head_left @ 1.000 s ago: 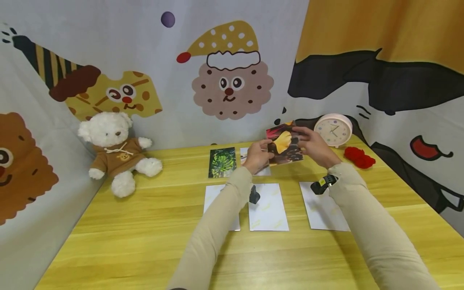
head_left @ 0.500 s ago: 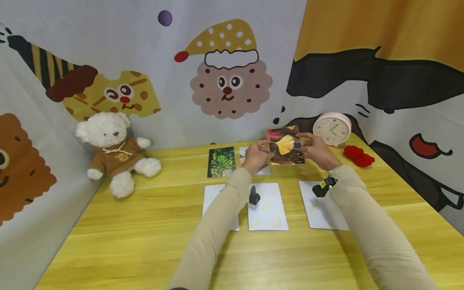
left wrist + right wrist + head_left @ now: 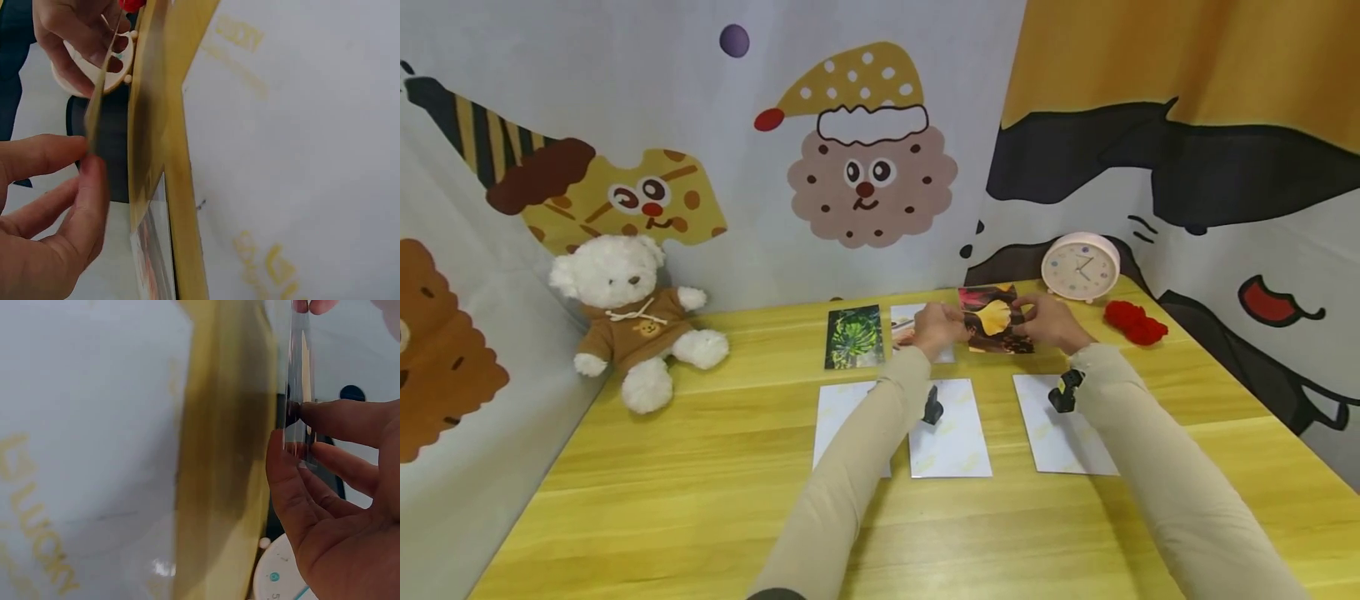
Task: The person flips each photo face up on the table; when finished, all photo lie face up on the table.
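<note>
Both hands hold one photo print (image 3: 988,321) by its two sides, a yellow ginkgo leaf on a dark ground, at the back of the table. My left hand (image 3: 938,331) pinches its left edge between thumb and fingers. On the opposite edge, my right hand (image 3: 1051,323) pinches it the same way. Seen edge-on in the left wrist view, the print (image 3: 97,112) is held off the tabletop. A green leaf photo (image 3: 854,337) lies to the left. Beside it, another photo (image 3: 902,327) is partly covered by my left hand.
Several white-backed cards lie in a nearer row: a left card (image 3: 842,417) partly under my sleeve, a middle card (image 3: 951,437) and a right card (image 3: 1060,442). A pink round clock (image 3: 1081,267) and a red fuzzy item (image 3: 1135,322) stand right; a white teddy bear (image 3: 643,321) sits left.
Both hands have lowered the ginkgo photo toward the table, to the right of the other two photos. The cards, clock and bear have stayed in place.
</note>
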Motion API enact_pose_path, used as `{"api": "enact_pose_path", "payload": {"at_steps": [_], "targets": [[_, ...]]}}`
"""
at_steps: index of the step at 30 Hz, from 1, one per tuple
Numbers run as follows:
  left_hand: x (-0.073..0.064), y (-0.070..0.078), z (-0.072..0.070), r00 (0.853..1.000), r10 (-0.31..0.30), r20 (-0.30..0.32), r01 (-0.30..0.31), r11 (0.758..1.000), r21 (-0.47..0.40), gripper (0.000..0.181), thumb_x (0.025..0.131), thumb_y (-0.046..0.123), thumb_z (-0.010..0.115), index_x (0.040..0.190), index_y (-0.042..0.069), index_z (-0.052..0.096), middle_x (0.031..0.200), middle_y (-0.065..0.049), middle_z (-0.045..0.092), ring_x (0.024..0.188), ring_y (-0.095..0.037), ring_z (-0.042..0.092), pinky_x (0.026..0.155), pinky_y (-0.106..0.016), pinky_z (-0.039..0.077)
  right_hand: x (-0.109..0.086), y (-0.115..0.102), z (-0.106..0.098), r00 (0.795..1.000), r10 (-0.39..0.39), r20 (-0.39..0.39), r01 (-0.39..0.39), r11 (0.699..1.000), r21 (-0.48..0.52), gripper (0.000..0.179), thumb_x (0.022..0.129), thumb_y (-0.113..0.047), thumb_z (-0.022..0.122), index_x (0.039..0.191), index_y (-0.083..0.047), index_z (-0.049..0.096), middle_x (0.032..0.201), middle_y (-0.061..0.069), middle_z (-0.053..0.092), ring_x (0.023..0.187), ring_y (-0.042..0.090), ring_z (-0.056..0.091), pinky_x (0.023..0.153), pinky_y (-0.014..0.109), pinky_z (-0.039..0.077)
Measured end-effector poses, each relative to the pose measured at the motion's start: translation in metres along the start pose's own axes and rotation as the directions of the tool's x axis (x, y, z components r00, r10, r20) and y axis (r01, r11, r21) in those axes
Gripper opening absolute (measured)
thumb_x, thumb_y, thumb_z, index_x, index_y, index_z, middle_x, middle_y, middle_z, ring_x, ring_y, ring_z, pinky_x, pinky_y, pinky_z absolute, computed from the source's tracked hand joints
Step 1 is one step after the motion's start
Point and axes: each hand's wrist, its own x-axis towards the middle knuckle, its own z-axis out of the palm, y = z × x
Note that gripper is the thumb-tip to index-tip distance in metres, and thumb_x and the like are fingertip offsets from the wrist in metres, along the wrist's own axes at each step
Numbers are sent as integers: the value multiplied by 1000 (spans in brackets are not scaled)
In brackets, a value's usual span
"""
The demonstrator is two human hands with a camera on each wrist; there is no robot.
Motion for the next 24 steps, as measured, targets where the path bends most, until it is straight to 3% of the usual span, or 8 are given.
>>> {"api": "enact_pose_path", "payload": {"at_steps": [5, 8, 11, 14, 17, 20, 24], "targets": [[0, -1, 0, 1000, 1, 12, -2, 994, 107, 13, 80, 8, 80, 93, 5, 80, 116, -7, 75, 114, -24, 66, 97, -37, 57, 3, 3, 5, 1000, 7, 26, -5, 998, -57, 50, 89, -13, 70, 134, 2, 57, 117, 30, 65, 86, 29, 67, 68, 31, 54], [-1, -3, -3, 997, 4, 75, -16, 986, 166, 8, 82, 12, 79, 81, 4, 76, 98, -4, 74, 93, -20, 63, 79, -31, 56, 5, 2, 9, 1000, 10, 29, -7, 996, -84, 48, 88, -12, 71, 132, 3, 59, 116, 29, 65, 91, 31, 64, 71, 34, 54], [-1, -4, -5, 990, 1, 139, -26, 984, 177, 27, 84, 13, 76, 61, 8, 63, 71, -2, 60, 69, -18, 48, 60, -31, 43, 7, 2, 13, 1000, -15, 21, 17, 992, -122, 46, 87, -10, 71, 129, 5, 61, 112, 29, 68, 92, 33, 65, 72, 37, 55], [-1, -5, -4, 984, 0, 180, -33, 983, 179, 46, 86, 11, 73, 48, 14, 47, 53, 2, 40, 54, -16, 31, 51, -31, 33, 9, 1, 17, 999, -44, 10, 45, 984, -174, 46, 85, -8, 72, 127, 7, 62, 99, 25, 72, 81, 29, 64, 69, 35, 53], [-1, -3, -2, 979, 30, 204, -78, 969, 233, 54, 87, 10, 69, 45, 17, 36, 47, 5, 26, 48, -13, 19, 47, -29, 24, 12, 2, 19, 998, -60, 4, 60, 973, -225, 45, 84, -8, 70, 126, 8, 62, 82, 16, 69, 69, 23, 55, 64, 32, 47], [-1, 0, -1, 975, 64, 213, -125, 949, 288, 56, 88, 9, 66, 44, 17, 32, 46, 5, 20, 47, -12, 14, 46, -28, 18, 13, 2, 20, 997, -73, 5, 72, 964, -258, 45, 83, -7, 68, 125, 9, 63, 72, 12, 64, 63, 21, 46, 63, 32, 43], [-2, 4, 0, 971, 81, 227, -154, 932, 327, 56, 88, 12, 66, 44, 17, 32, 46, 5, 21, 46, -11, 14, 45, -28, 18, 14, 1, 20, 996, -87, 3, 84, 954, -288, 45, 80, -5, 64, 123, 10, 64, 87, 21, 70, 73, 28, 50, 72, 40, 47]]}}
